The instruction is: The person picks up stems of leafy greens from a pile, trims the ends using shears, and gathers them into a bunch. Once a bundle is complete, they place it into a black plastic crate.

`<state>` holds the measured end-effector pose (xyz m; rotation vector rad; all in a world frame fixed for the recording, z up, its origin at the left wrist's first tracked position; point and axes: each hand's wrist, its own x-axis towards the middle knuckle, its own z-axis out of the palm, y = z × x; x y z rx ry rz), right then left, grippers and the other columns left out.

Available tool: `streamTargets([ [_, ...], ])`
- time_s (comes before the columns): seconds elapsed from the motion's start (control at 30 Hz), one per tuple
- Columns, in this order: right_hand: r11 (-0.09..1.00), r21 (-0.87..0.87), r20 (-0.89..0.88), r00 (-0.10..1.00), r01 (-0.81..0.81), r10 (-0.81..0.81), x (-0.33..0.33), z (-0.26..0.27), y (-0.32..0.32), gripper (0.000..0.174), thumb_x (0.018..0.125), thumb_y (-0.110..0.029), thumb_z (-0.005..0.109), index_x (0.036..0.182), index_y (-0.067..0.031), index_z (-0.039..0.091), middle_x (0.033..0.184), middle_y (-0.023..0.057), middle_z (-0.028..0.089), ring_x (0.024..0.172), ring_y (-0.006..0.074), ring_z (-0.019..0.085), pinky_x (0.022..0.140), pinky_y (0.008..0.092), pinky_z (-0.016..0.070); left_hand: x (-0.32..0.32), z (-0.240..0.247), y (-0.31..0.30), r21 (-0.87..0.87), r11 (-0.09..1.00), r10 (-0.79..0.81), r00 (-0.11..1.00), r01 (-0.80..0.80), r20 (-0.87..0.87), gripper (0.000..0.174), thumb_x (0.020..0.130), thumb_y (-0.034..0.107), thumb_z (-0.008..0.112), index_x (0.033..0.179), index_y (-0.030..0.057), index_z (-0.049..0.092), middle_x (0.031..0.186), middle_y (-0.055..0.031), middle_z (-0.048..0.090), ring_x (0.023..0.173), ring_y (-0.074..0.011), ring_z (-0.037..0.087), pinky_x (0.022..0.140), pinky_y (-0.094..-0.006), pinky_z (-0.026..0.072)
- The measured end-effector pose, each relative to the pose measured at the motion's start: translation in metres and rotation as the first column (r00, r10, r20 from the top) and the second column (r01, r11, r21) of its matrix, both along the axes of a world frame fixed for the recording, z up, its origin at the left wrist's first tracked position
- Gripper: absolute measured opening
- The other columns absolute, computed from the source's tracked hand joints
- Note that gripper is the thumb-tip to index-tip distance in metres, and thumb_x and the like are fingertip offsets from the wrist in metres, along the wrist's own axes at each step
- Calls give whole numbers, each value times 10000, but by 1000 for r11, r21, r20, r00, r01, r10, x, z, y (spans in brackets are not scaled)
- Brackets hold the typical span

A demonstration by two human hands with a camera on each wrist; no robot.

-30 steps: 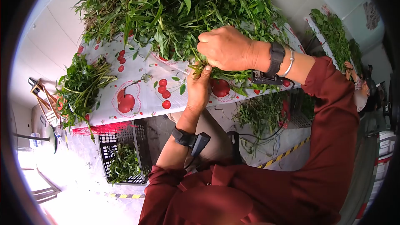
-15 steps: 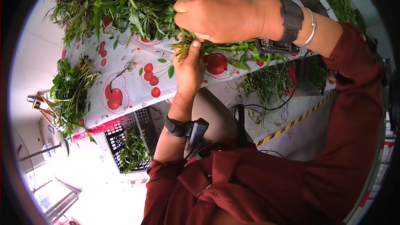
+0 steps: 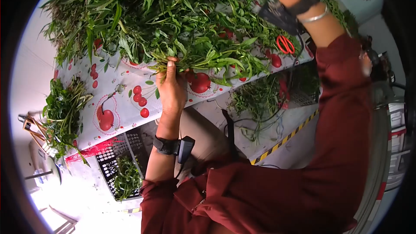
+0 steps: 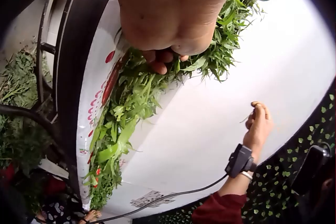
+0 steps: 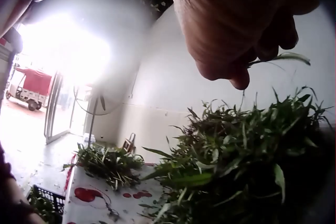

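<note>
My left hand (image 3: 171, 90) grips a bunch of leafy green stems (image 3: 212, 59) at their cut ends, thumb on top, near the table's front edge. The leafy tops spread to the right over the tablecloth. Raised above the big heap of greens (image 3: 143, 6), my right hand (image 5: 239, 27) is mostly cut off at the top of the head view. In the right wrist view its curled fingers pinch a thin leafy sprig (image 5: 286, 57), and the heap lies below. The left wrist view shows the same right hand held up against the white wall.
Red-handled scissors (image 3: 285, 44) lie among greens at the right. A smaller bunch (image 3: 65, 108) rests at the table's left end on the cherry-patterned tablecloth (image 3: 125, 123). Below stands a black crate (image 3: 106, 162) holding greens. A cable runs from my right wrist.
My right hand has left the stems by my left hand and moved up and away over the heap. The left hand keeps its hold on the bunch. The red scissors have come into view.
</note>
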<state>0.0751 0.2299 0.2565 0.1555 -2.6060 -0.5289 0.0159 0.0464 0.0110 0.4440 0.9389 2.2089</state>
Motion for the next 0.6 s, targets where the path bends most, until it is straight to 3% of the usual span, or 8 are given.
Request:
streamTargets([
  [0.1,894,-88,158,892,439,-423,46,-41,56,195,794,-162,502,712,12,534,624,182,530,594,315,560,558,420,443,-2,0,0,-45,999,-21,1000,20,-11,202,935,244,458,923,53,522,763,-1,495,642,-71,455,630,-221,435],
  [0.13,872,-154,170,882,465,-440,58,-57,75,147,765,-130,533,715,6,559,671,178,567,630,328,574,572,418,449,-2,-1,1,-35,999,-19,1000,18,-11,202,935,244,458,923,53,522,763,-1,495,642,-71,455,630,-221,435],
  [0.2,712,-442,318,838,546,-445,81,-92,120,198,741,-33,565,929,-20,627,713,52,608,605,140,543,568,301,438,-2,-3,1,-60,998,-9,999,6,-47,204,931,255,466,918,61,527,752,8,498,615,-67,464,554,-198,405],
  [0.27,534,-637,356,827,556,-436,87,-111,138,209,729,-99,621,931,-62,658,734,76,649,619,201,603,549,346,476,-3,-5,-1,-77,997,6,982,-20,-187,204,924,266,479,916,70,535,732,16,502,582,-63,471,480,-178,354],
  [0.33,249,-730,487,740,636,-464,79,-116,136,203,759,-127,614,943,-50,655,698,40,627,550,118,555,464,285,440,-1,1,0,-45,999,-24,999,26,34,201,919,268,489,912,73,540,720,13,507,574,-60,480,448,-171,322],
  [0.47,207,-805,403,768,557,-498,50,-145,144,211,766,-184,619,914,-38,656,581,34,572,461,108,495,416,291,399,-3,1,-3,-88,995,-44,999,44,-1,192,916,264,495,929,76,531,719,8,510,571,-66,479,451,-174,324],
  [0.53,210,-671,490,638,711,-594,35,-147,144,318,758,-312,632,644,-16,604,516,67,554,415,167,508,430,301,412,0,6,-1,-46,999,8,1000,-8,18,185,919,255,489,934,74,526,728,6,507,587,-74,484,464,-182,337],
  [0.6,193,-581,579,568,791,-585,28,-153,142,402,760,-341,634,539,-15,552,482,76,541,401,187,509,438,306,416,-3,1,-4,-88,994,-66,998,64,-23,215,921,266,475,935,56,518,790,-25,505,695,-97,471,654,-252,442],
])
